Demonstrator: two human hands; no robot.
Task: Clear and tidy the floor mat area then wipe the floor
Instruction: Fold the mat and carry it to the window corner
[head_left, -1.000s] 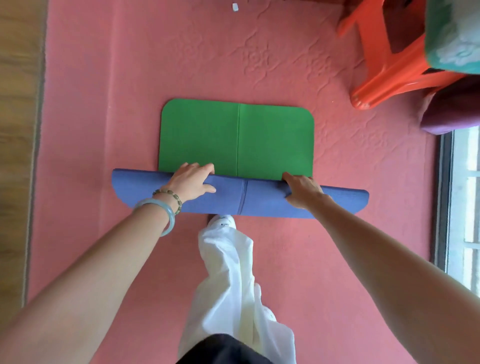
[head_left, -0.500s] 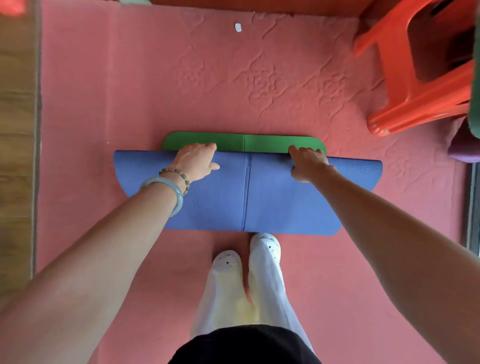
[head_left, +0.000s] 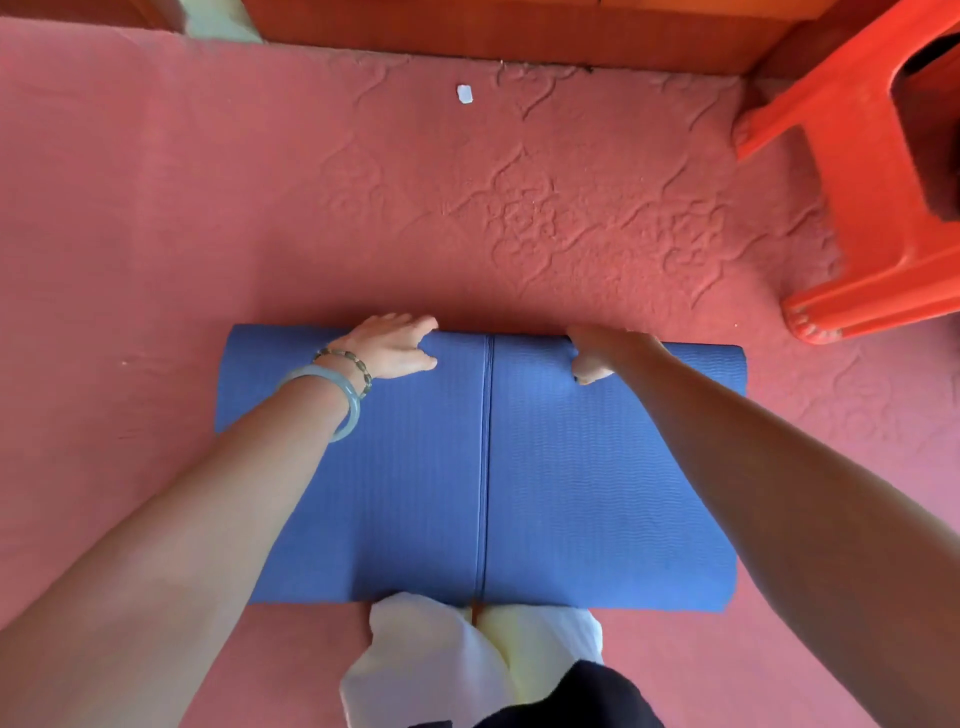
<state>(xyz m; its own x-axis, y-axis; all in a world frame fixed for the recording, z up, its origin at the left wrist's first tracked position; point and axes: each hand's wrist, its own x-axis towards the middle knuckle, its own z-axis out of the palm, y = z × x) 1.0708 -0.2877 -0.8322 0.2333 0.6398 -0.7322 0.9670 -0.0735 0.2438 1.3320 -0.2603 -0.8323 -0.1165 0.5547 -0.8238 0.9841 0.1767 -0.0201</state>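
where it lies flat on the red carpet (head_left: 156, 208), well short of the carpet's far edge, the first entry is the blue mat (head_left: 597, 467): ribbed, foam-like face, one seam (head_left: 485, 467) running near to far down its middle, and a far edge rounded as a fold would be.

left of the seam: left hand (head_left: 387, 345), with a pale bangle (head_left: 332, 402) and a bead bracelet (head_left: 345, 364) at the wrist. it grasps the mat's far edge, fingers over the edge, thumb laid on top.

middle: white trouser legs (head_left: 441, 660) overlap the mat's near edge. a small white scrap (head_left: 464, 94) lies well apart, close to the carpet's far edge, just before a wooden skirting (head_left: 519, 36).

right of the seam: right hand (head_left: 602, 353) grasps the same far edge, fingers curled out of sight over it, thumb pressed on the upper face.

far right: orange plastic stool (head_left: 872, 208) stands toward the carpet's far right corner, near the mat's far right corner but apart from it.

handling, as a judgement:
- mat: likely light, soft and springy. it should bend readily, and a fold probably wants to open unless held down.
- surface: the ribbed face should give good grip. it looks neither slippery nor fragile.
- hold: the far edge on either side of the seam, as now, keeps it square.
- lifting: the two short ends would likely serve. one hand at a corner would probably let it flop open.
- scrap: near weightless, a fingertip pinch.
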